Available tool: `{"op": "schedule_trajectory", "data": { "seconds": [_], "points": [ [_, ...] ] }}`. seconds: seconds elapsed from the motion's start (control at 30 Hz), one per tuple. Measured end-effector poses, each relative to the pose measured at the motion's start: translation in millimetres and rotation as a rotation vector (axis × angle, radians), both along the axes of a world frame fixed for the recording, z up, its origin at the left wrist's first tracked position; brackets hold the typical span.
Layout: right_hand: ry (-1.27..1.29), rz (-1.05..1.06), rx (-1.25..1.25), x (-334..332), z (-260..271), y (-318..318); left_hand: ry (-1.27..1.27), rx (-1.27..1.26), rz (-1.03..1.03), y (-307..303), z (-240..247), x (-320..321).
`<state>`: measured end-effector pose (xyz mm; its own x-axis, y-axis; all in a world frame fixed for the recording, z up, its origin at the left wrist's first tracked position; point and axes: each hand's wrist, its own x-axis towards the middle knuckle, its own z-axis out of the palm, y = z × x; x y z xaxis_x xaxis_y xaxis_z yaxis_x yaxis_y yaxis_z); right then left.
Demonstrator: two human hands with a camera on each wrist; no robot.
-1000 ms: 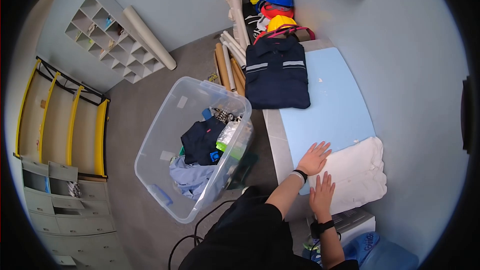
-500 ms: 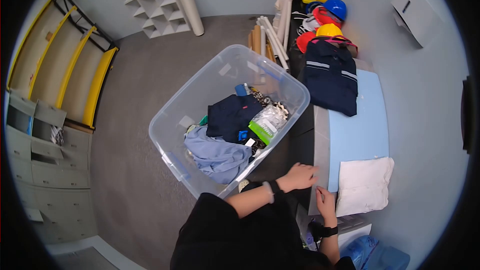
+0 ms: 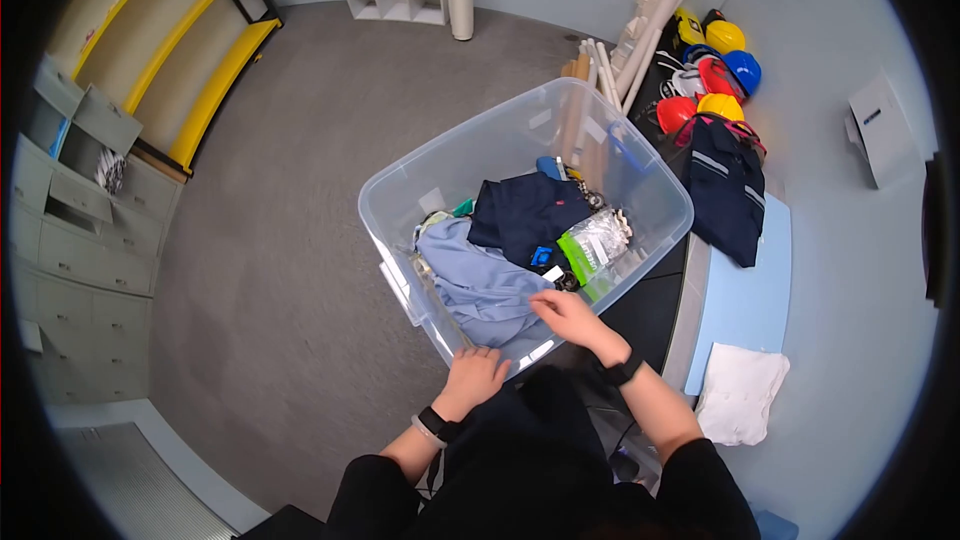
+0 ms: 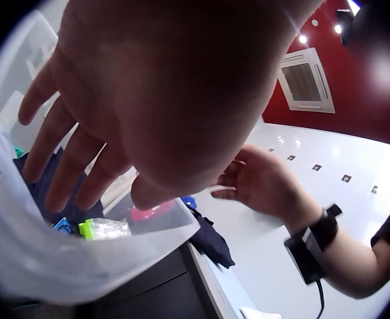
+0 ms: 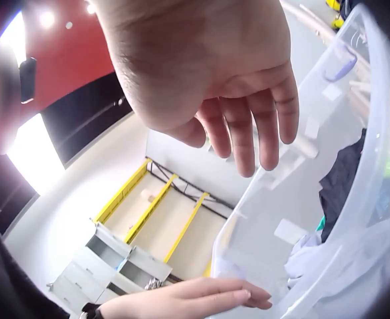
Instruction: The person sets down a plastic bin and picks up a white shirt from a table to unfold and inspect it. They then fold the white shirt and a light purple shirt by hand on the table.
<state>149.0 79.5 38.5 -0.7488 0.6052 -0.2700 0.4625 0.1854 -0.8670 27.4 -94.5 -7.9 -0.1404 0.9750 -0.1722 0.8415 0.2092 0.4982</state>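
Note:
A clear plastic bin [image 3: 400, 165] stands in front of the person, holding a light blue cloth [image 3: 470, 275], a dark navy garment [image 3: 520, 215] and a green and silver packet [image 3: 595, 245]. At the bin's near rim is the left hand [image 3: 475, 380], its fingers loosely extended; whether it touches the rim cannot be told. The right hand [image 3: 575, 320] hangs over the near side, beside the blue cloth, with relaxed, slightly bent fingers and nothing held. In the left wrist view the left palm [image 4: 142, 100] faces the bin's contents.
On the right, a folded dark jacket [image 3: 728, 190] and a white folded cloth [image 3: 742, 392] lie on a counter with a light blue mat [image 3: 745, 290]. Hard hats [image 3: 724, 37] sit behind. Drawers [image 3: 95, 255] and yellow shelving [image 3: 225, 90] line the left; paper rolls [image 3: 655, 25] lean at the back.
The view has swung right-to-left toward the bin. Both hands have left the white cloth and counter and come over to the bin's near side.

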Motion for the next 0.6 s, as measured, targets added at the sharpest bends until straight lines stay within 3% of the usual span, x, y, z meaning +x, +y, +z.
{"op": "schedule_trajectory", "data": {
  "seconds": [0.13,0.17,0.2,0.27,0.37,0.47,0.53,0.6],
  "points": [
    [-0.161,0.193,-0.061,-59.8,-96.5,12.8,0.018,0.159,0.034,-12.4,-14.6,8.6],
    [-0.331,0.289,0.072,-70.9,-120.2,11.9,0.02,0.261,0.054,-12.4,-15.2,9.0],
    [-0.497,0.383,0.211,-83.2,-129.7,9.9,0.025,0.364,0.073,-11.6,-17.1,9.1],
    [-0.631,0.476,0.181,-103.3,-147.6,7.1,0.019,0.441,0.116,-11.0,-24.1,9.6],
    [-1.106,0.721,0.11,-141.0,-145.4,-6.0,0.027,0.48,0.128,-13.0,-26.2,9.3],
    [-1.235,0.601,0.243,-153.9,-154.4,-31.1,-0.001,0.494,0.137,-13.0,-22.8,6.4],
    [-1.275,0.582,0.109,-158.3,-164.4,-31.9,0.002,0.486,0.144,-13.7,-25.9,5.5],
    [-0.947,0.471,0.245,-145.6,-207.5,-28.7,-0.001,0.45,0.134,-12.5,-25.3,4.9]
  ]
}}
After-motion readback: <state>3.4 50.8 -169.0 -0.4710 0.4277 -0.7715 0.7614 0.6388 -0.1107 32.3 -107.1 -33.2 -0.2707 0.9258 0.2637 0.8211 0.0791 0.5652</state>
